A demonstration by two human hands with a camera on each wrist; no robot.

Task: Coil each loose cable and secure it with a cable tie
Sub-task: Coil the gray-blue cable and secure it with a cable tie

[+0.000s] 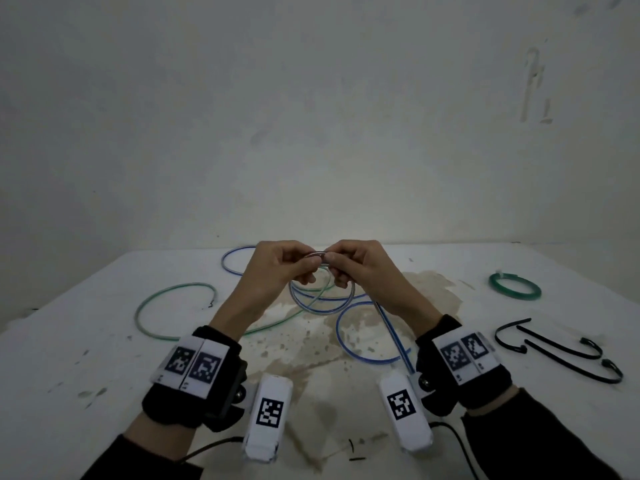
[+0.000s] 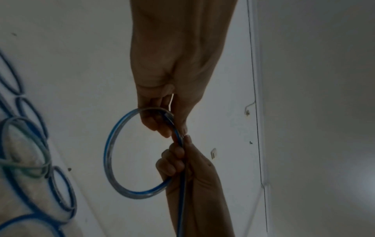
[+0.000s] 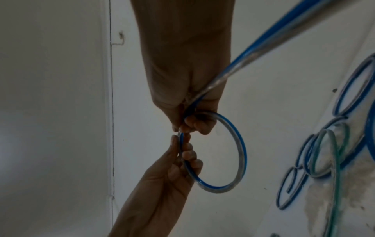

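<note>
The blue-striped clear cable (image 1: 322, 308) hangs as one small loop above the table's middle. My left hand (image 1: 309, 264) and right hand (image 1: 331, 260) meet at the loop's top, and each pinches the cable there. In the left wrist view the loop (image 2: 107, 152) hangs from my left hand (image 2: 164, 126). The right hand (image 2: 179, 154) grips it from below. In the right wrist view the loop (image 3: 242, 152) curves between the right hand (image 3: 192, 126) and the left hand (image 3: 183, 154). The cable's tail (image 1: 394, 336) runs down under my right wrist to loose loops on the table.
A loose green cable (image 1: 173, 289) lies on the white table (image 1: 86, 358) at the left. At the far right sits a coiled, tied green cable (image 1: 515, 287), with three black cable ties (image 1: 561, 351) nearer. A brown stain (image 1: 304, 344) marks the table's middle.
</note>
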